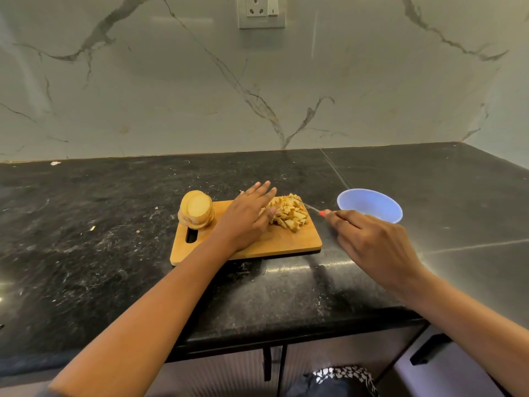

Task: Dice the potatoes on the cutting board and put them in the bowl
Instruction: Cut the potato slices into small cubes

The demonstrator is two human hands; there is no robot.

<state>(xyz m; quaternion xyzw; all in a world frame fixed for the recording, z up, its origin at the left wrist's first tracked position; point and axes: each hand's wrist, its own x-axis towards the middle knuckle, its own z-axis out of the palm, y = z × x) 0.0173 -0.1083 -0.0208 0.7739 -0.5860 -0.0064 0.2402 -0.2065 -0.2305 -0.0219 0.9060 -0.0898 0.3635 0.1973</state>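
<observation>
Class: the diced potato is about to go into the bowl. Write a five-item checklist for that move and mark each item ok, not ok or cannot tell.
1. Diced potato pile gathered on the cutting board: ok.
2. Blue bowl upright on the counter just right of the board, no pieces visible inside: ok.
3. Left hand flat against the pile, fingers straight: ok.
4. Right hand grips the knife: ok. Blade tip clear of the left fingers: cannot tell.
5. All potato diced: not ok, a stack of potato slices stands uncut at the board's left end.
</observation>
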